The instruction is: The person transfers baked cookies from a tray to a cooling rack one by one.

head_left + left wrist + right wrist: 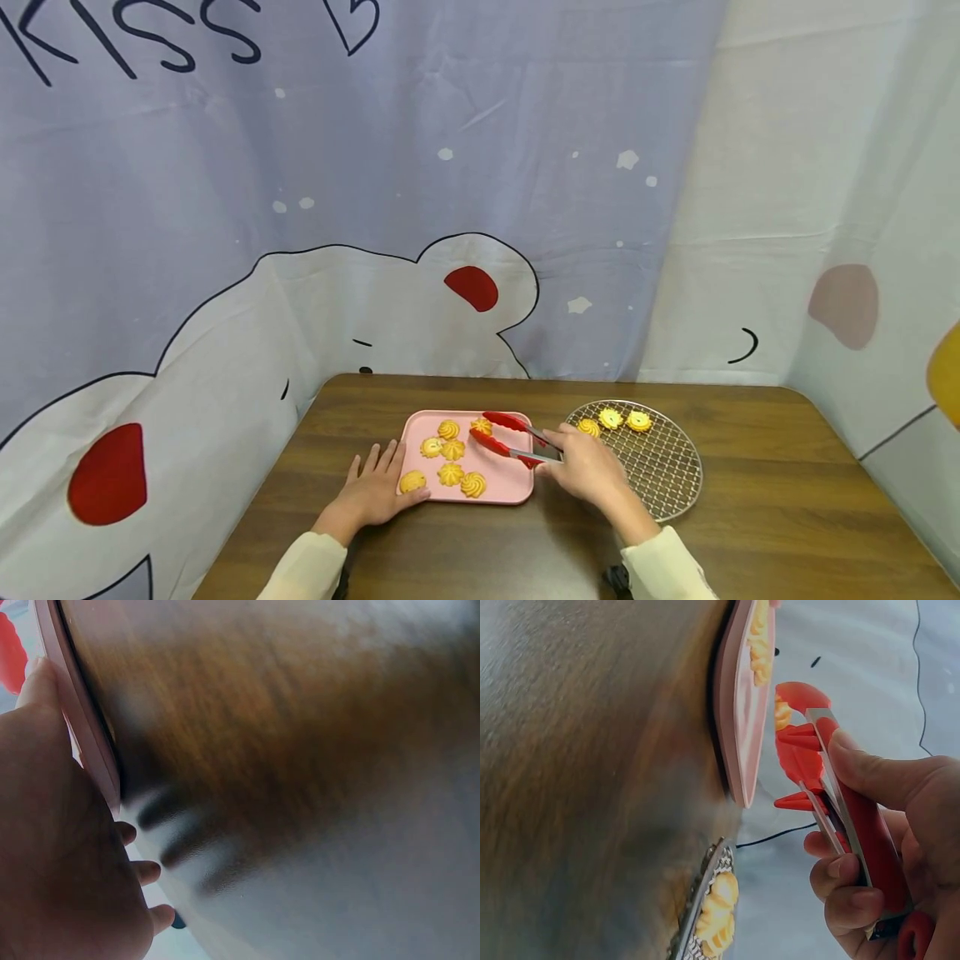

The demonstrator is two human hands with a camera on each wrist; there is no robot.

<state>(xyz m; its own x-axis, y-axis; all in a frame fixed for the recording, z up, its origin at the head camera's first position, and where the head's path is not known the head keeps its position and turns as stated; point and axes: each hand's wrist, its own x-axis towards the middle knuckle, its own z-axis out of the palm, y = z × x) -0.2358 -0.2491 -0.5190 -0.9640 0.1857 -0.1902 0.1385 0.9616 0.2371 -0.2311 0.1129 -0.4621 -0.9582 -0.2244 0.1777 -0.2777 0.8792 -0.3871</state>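
Six yellow cookies (451,474) lie on a pink tray (510,485), which sits left of the middle of the brown tabletop (772,500), nearer its far edge. One is by the tray's near left corner, two are along its near edge, and three bunch up toward its far left corner. A seventh cookie (482,427) is by the tray's far edge, between the red tips of the tongs (492,443) — I cannot tell if they squeeze it.

The right hand (587,467) grips the tongs, with its thumb on one side and fingers curled on the other. The left hand (375,490) lies flat with its fingers spread, touching the tray's left edge, its thumb at the near left corner.

Right of the tray is a round wire rack (663,475) — three more cookies (611,418) rest along its far edge. Behind the tabletop hangs a big cloth (570,217) with cartoon animals.
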